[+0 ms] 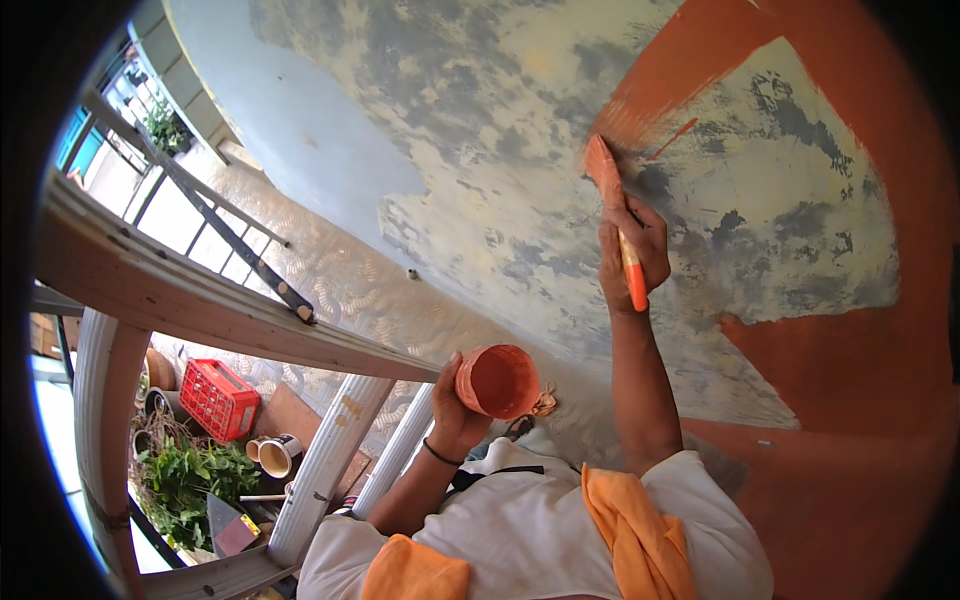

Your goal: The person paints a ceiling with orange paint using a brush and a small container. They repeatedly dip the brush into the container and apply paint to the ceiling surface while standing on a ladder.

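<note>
My right hand (pixel 640 240) is closed round the handle of a paintbrush (pixel 633 262), which has an orange-red tip to its wooden grip. The paint-covered bristles touch the patchy grey and cream wall (pixel 500 170), at the lower end of a fresh terracotta stroke (pixel 672 65). Lower and to the left, my left hand (pixel 458 412) grips a round paint cup (pixel 497 382) by its side. Its inside and rim are coated in terracotta paint; how much paint it holds I cannot tell.
A wooden rail (pixel 230 295) crosses the left side, with a ladder (pixel 335 450) beside my left arm. Below stand a red crate (pixel 218 400), leafy plants (pixel 190 480) and a cream container (pixel 280 456). Terracotta paint (pixel 860 370) covers the wall at right.
</note>
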A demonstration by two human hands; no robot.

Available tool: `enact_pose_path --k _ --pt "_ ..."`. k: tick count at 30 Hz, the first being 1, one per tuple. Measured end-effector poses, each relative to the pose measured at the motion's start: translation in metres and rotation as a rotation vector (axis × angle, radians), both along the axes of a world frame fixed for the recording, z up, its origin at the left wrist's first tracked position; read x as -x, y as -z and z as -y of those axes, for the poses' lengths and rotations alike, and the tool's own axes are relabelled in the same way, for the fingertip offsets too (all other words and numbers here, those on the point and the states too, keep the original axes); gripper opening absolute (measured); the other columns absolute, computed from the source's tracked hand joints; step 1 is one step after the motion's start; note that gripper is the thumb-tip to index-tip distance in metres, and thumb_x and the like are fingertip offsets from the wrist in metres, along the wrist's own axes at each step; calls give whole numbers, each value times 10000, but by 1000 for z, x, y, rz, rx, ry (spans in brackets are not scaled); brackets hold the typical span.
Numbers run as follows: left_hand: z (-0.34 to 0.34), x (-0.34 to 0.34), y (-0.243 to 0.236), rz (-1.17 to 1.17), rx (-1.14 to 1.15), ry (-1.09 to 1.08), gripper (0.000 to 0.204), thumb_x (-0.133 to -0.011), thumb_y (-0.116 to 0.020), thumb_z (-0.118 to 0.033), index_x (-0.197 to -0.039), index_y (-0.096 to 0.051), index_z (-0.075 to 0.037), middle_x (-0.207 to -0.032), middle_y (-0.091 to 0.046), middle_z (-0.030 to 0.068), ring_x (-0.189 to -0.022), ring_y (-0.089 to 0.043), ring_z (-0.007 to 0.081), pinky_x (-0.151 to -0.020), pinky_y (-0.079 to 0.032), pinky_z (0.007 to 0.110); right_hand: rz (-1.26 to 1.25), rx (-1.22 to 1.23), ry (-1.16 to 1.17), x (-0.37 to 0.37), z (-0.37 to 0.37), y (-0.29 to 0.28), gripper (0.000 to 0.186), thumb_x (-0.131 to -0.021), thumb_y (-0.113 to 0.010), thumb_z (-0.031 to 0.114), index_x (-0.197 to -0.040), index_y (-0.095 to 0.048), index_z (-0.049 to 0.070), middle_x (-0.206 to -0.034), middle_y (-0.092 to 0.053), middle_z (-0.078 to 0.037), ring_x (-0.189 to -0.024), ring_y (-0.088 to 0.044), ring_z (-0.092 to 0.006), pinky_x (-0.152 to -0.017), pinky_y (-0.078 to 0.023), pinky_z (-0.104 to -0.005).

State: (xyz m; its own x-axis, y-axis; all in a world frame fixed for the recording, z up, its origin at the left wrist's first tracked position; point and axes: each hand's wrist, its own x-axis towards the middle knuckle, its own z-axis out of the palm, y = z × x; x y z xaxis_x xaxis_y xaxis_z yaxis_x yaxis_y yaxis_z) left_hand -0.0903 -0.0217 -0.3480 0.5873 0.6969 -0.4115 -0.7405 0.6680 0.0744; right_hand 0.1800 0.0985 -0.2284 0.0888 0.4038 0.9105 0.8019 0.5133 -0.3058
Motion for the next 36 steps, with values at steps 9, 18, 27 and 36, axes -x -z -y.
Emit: enact_pose_path --k 9,18,27,36 --pt "9 7 6 -36 -1 28 628 -1098 -518 -555 -1409 -614 -18 -1351 -698 209 -1227 -697 405 -1046 -601 557 21 -65 450 -78 137 18 273 -971 -743 -38 -1235 -730 28 -1194 -693 -190 -1062 -729 -311 -886 -629 -404" --pt "3 20 8 141 -23 57 607 -1062 -617 -493 -1447 -582 -25 -1425 -605 238 -1309 -583 426 -995 -596 592 -29 -26 73 19 20 27 380 -827 -846 -5 -1150 -782 185 -1140 -721 -84 -1013 -732 -259 -829 -604 -362" --pt "-4 18 0 277 -91 100 659 -997 -724 -473 -1486 -573 -58 -1455 -591 233 -1345 -557 400 -1024 -583 547 -330 -55 308 -76 118 34 240 -959 -753 -65 -1168 -755 53 -1190 -732 -130 -1046 -730 -227 -920 -584 -350" --pt "-20 7 5 287 -102 204 668 -990 -752 -466 -1493 -570 -66 -1461 -590 219 -1357 -536 381 -1031 -568 519 -248 -256 819 -157 232 67 206 -1004 -714 -39 -1199 -752 17 -1230 -655 -120 -1116 -701 -253 -887 -615 -380"
